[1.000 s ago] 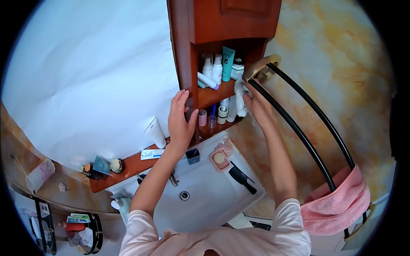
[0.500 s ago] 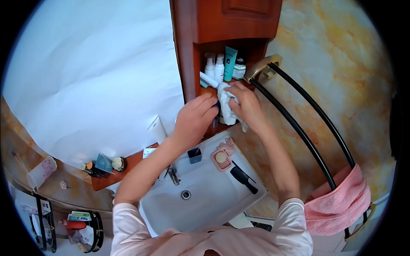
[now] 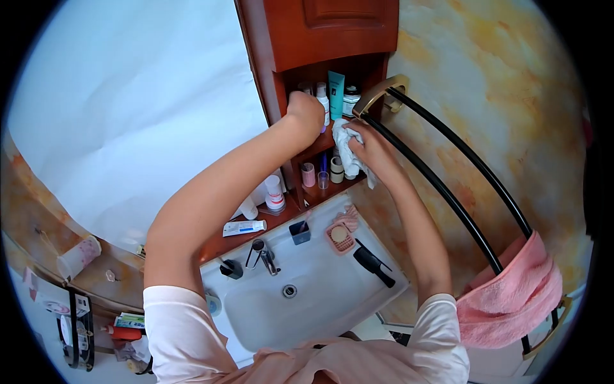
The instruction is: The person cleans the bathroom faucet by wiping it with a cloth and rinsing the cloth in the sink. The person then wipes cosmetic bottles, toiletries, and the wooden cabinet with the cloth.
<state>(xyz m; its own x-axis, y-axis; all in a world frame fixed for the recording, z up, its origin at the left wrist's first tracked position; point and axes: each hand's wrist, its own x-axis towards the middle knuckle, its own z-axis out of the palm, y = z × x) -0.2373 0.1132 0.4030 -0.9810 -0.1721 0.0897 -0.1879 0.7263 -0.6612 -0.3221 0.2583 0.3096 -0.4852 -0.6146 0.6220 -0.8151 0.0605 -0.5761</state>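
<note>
My left hand (image 3: pixel 306 115) reaches into the upper shelf of the wooden cabinet (image 3: pixel 281 96), in front of the white bottles. It looks curled, its fingertips hidden behind it; a small purple bit (image 3: pixel 323 129) shows just below. A white pump bottle (image 3: pixel 322 101), a teal tube (image 3: pixel 336 95) and a jar (image 3: pixel 350 100) stand beside it. My right hand (image 3: pixel 369 146) grips a crumpled white cloth (image 3: pixel 346 148) at the shelf's right edge. Under the cloth, the lower shelf bears a pink cylinder (image 3: pixel 308 175), a clear small cup (image 3: pixel 323 180) and a pale-banded jar (image 3: pixel 337 170).
Below is a white sink (image 3: pixel 256 323) with a faucet (image 3: pixel 268 259), dark cup (image 3: pixel 299 232), pink soap dish (image 3: pixel 339 237) and black comb (image 3: pixel 373 266). A toothpaste tube (image 3: pixel 244 228) lies on the wooden ledge. Black towel bars (image 3: pixel 441 195) with a pink towel (image 3: pixel 511 301) are at right.
My left hand has moved up from the cabinet's front into the upper shelf. The white tube lying tilted there is now out of sight. My right hand keeps the cloth near the shelf edge.
</note>
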